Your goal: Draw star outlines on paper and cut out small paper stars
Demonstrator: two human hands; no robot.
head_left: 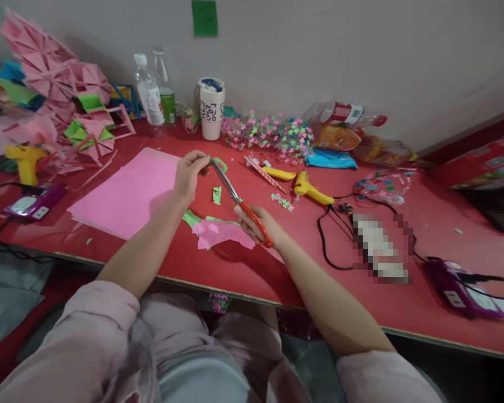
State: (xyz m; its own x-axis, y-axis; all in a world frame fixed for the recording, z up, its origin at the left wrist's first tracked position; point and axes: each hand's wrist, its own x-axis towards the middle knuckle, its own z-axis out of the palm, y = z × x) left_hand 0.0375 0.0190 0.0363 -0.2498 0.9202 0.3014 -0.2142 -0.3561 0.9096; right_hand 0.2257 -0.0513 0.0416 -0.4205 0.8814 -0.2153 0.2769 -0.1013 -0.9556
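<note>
My left hand (190, 173) pinches a small green paper piece (219, 163) above the red table (403, 305). My right hand (254, 223) grips red-handled scissors (239, 200), whose blades point up and left and meet the green paper. Below the scissors lie a green scrap (217, 195), more green offcuts (191, 218) and a crumpled pink paper (220, 232). A large pink sheet (130, 193) lies flat under my left forearm.
A yellow glue gun (311, 190) with a black cord, a yellow cutter (279, 173), a heap of paper stars (269, 133), bottles (149, 95), a white cup (211, 109) and pink folded paper shapes (54, 73) stand around. Purple devices (462, 288) sit at both sides.
</note>
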